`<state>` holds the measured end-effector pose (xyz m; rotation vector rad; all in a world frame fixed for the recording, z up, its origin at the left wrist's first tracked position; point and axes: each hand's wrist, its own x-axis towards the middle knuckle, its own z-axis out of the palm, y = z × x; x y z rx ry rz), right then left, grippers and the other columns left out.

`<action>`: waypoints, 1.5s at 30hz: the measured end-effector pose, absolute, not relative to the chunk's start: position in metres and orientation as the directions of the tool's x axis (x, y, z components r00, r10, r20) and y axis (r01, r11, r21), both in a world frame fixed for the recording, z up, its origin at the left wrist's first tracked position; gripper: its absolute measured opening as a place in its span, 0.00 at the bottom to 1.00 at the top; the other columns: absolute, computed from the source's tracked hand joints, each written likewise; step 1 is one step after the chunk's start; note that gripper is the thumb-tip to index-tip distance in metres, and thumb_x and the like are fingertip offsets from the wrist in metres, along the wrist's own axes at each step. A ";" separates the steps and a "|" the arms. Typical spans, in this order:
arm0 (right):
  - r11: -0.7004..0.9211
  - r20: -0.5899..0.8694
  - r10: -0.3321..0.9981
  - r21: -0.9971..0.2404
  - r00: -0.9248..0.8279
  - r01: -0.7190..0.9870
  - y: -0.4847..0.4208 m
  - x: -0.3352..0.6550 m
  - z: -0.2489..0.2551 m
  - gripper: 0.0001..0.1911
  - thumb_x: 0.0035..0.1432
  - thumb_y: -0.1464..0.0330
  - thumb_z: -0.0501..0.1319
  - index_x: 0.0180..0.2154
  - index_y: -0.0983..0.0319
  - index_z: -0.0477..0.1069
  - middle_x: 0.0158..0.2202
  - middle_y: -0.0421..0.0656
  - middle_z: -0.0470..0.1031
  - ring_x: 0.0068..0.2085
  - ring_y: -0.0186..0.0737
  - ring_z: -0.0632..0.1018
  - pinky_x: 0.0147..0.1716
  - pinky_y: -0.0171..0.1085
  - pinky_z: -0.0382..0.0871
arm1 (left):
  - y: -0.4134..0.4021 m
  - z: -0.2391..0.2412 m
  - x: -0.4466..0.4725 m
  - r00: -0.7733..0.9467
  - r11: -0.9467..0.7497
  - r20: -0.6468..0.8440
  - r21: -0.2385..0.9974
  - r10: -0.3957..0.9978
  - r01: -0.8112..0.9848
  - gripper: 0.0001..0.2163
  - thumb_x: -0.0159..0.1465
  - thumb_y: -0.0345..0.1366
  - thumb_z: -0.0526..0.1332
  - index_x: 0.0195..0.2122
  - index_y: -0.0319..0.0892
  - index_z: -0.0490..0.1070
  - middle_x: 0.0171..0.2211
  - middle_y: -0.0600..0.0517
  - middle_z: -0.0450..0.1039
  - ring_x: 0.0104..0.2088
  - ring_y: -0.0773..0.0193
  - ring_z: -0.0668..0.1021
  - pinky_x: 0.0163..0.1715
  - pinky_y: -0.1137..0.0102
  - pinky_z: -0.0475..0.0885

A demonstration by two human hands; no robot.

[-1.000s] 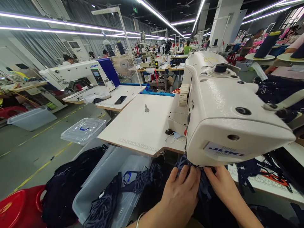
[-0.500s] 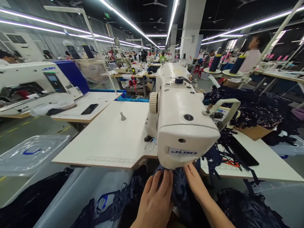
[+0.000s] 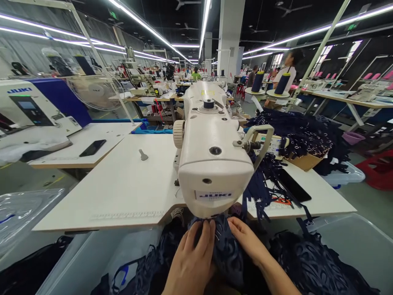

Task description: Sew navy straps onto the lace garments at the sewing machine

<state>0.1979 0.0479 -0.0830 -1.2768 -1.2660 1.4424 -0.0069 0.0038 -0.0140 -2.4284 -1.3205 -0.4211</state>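
Observation:
Under the head of a white sewing machine (image 3: 215, 172) lies a piece of navy lace fabric (image 3: 229, 256). My left hand (image 3: 192, 256) is laid over its left side, fingers bent close together and the fingertips just below the machine head; the thumb is hidden. On the other side, my right hand (image 3: 245, 235) pinches the fabric's right edge between thumb and fingers. The needle and presser foot are hidden behind the machine head. Part of the fabric hangs down toward my lap.
A white worktable (image 3: 129, 184) bears a small grey metal piece (image 3: 143, 155). To the right lie navy straps (image 3: 260, 184), a black phone (image 3: 294, 186) and a heaped cardboard box (image 3: 307, 159). Plastic bins with navy pieces (image 3: 319, 262) flank me. A person (image 3: 284, 73) stands beyond.
The view has turned to the right, so the machine and table sit further left. My right hand has drawn slightly back from the machine head, and more of the lace fabric shows between my hands.

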 end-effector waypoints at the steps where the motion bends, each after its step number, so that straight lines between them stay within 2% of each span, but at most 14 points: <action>1: -0.154 -0.158 0.981 -0.987 -0.114 0.043 0.049 0.203 -0.082 0.22 0.58 0.49 0.59 0.36 0.62 0.73 0.28 0.40 0.74 0.33 0.42 0.76 0.36 0.39 0.71 | 0.005 -0.012 -0.009 0.543 -0.534 0.424 -0.152 0.725 0.832 0.27 0.64 0.49 0.59 0.60 0.38 0.64 0.54 0.46 0.70 0.52 0.51 0.70 0.50 0.63 0.68; 5: -0.070 -0.066 0.996 -0.995 0.065 0.067 0.036 0.224 -0.064 0.16 0.60 0.54 0.60 0.44 0.58 0.70 0.41 0.42 0.75 0.45 0.42 0.75 0.47 0.37 0.67 | 0.003 -0.005 -0.012 0.573 -0.642 0.490 -0.034 0.657 0.766 0.34 0.62 0.58 0.56 0.58 0.34 0.63 0.54 0.39 0.68 0.53 0.48 0.70 0.50 0.62 0.70; 8: 0.082 0.089 0.996 -0.971 0.022 0.223 0.009 0.229 -0.040 0.11 0.62 0.59 0.59 0.45 0.54 0.72 0.44 0.43 0.76 0.47 0.42 0.75 0.49 0.37 0.67 | -0.005 -0.002 -0.005 0.455 -0.637 0.473 0.364 0.755 0.679 0.30 0.67 0.57 0.46 0.58 0.37 0.61 0.56 0.37 0.66 0.55 0.52 0.70 0.51 0.64 0.69; 11: 0.297 0.186 0.928 -0.892 -0.322 0.341 -0.012 0.224 -0.014 0.06 0.60 0.64 0.62 0.40 0.51 0.76 0.38 0.40 0.78 0.42 0.41 0.77 0.46 0.36 0.69 | -0.009 0.001 0.005 0.454 -0.439 0.226 0.780 0.862 0.446 0.26 0.69 0.56 0.44 0.55 0.41 0.64 0.41 0.46 0.75 0.40 0.62 0.78 0.39 0.72 0.74; 14: 0.266 0.085 0.899 -0.886 -0.429 0.381 0.002 0.229 -0.002 0.09 0.63 0.61 0.58 0.42 0.53 0.75 0.39 0.41 0.79 0.41 0.40 0.78 0.43 0.36 0.70 | -0.005 0.007 0.007 0.483 -0.162 -0.044 0.912 0.875 0.376 0.19 0.69 0.52 0.49 0.40 0.43 0.71 0.27 0.54 0.73 0.26 0.68 0.74 0.25 0.77 0.68; 17: 0.047 0.059 0.998 -0.819 0.002 0.572 0.049 0.251 -0.016 0.18 0.69 0.58 0.45 0.43 0.57 0.70 0.38 0.44 0.77 0.37 0.40 0.77 0.34 0.36 0.70 | 0.000 0.015 0.001 0.307 -0.041 -0.103 0.902 0.946 0.430 0.12 0.68 0.47 0.54 0.39 0.44 0.71 0.29 0.55 0.73 0.29 0.66 0.76 0.28 0.77 0.69; 20: -0.054 0.060 0.987 -0.749 0.149 0.660 0.098 0.275 -0.044 0.11 0.61 0.59 0.57 0.31 0.59 0.68 0.30 0.43 0.72 0.33 0.43 0.74 0.32 0.39 0.64 | 0.007 0.018 -0.006 0.246 -0.194 0.083 0.861 0.966 0.471 0.08 0.67 0.40 0.55 0.45 0.48 0.69 0.40 0.52 0.74 0.39 0.64 0.77 0.36 0.75 0.72; 23: -0.084 0.075 0.975 -0.748 0.210 0.659 0.126 0.285 -0.060 0.15 0.57 0.63 0.62 0.23 0.59 0.62 0.28 0.41 0.68 0.30 0.39 0.71 0.29 0.37 0.60 | 0.016 0.014 -0.009 0.330 -0.437 0.293 0.690 0.897 0.576 0.10 0.69 0.35 0.50 0.46 0.48 0.69 0.42 0.50 0.72 0.39 0.63 0.78 0.36 0.74 0.73; 28: -0.011 0.091 0.974 -0.894 0.205 0.447 0.147 0.300 -0.037 0.16 0.54 0.57 0.65 0.26 0.60 0.65 0.21 0.34 0.61 0.23 0.33 0.63 0.24 0.33 0.54 | 0.030 -0.004 -0.006 0.455 -0.626 0.536 0.189 0.711 0.756 0.17 0.68 0.26 0.44 0.45 0.46 0.71 0.38 0.49 0.74 0.36 0.58 0.77 0.34 0.66 0.73; 31: 0.049 0.093 0.963 -0.984 0.254 0.173 0.152 0.306 -0.007 0.21 0.54 0.47 0.60 0.33 0.57 0.65 0.19 0.32 0.57 0.20 0.31 0.57 0.20 0.32 0.49 | 0.032 -0.010 -0.005 0.445 -0.595 0.614 0.050 0.652 0.802 0.12 0.69 0.29 0.49 0.45 0.44 0.71 0.40 0.48 0.74 0.39 0.55 0.76 0.39 0.61 0.72; 34: 0.062 0.037 0.975 -0.992 0.217 -0.111 0.140 0.291 0.014 0.24 0.50 0.44 0.62 0.36 0.56 0.64 0.24 0.33 0.59 0.21 0.29 0.58 0.18 0.30 0.49 | 0.027 -0.010 -0.005 0.457 -0.624 0.646 0.038 0.611 0.781 0.10 0.71 0.32 0.50 0.41 0.42 0.72 0.39 0.49 0.75 0.39 0.57 0.76 0.41 0.63 0.70; 38: -0.059 -0.079 0.996 -0.926 0.037 -0.374 0.102 0.242 0.014 0.24 0.46 0.48 0.69 0.34 0.58 0.67 0.32 0.38 0.66 0.27 0.28 0.64 0.20 0.27 0.57 | 0.018 -0.005 -0.001 0.469 -0.638 0.642 0.040 0.606 0.769 0.11 0.71 0.38 0.52 0.42 0.39 0.73 0.39 0.49 0.77 0.39 0.57 0.78 0.42 0.62 0.71; 42: -0.248 -0.198 0.968 -0.846 -0.155 -0.472 0.066 0.197 -0.007 0.20 0.47 0.55 0.71 0.29 0.60 0.65 0.24 0.34 0.61 0.22 0.25 0.58 0.16 0.25 0.50 | 0.012 -0.001 0.000 0.466 -0.669 0.640 0.103 0.611 0.736 0.08 0.70 0.33 0.54 0.42 0.40 0.73 0.40 0.51 0.78 0.41 0.59 0.79 0.45 0.64 0.71; 45: -0.356 -0.278 0.932 -0.823 -0.231 -0.443 0.052 0.181 -0.023 0.18 0.51 0.57 0.70 0.31 0.60 0.66 0.22 0.35 0.64 0.21 0.25 0.60 0.17 0.25 0.52 | 0.013 0.000 -0.006 0.472 -0.716 0.637 0.189 0.610 0.672 0.07 0.69 0.31 0.56 0.44 0.41 0.73 0.41 0.53 0.79 0.44 0.64 0.79 0.50 0.69 0.69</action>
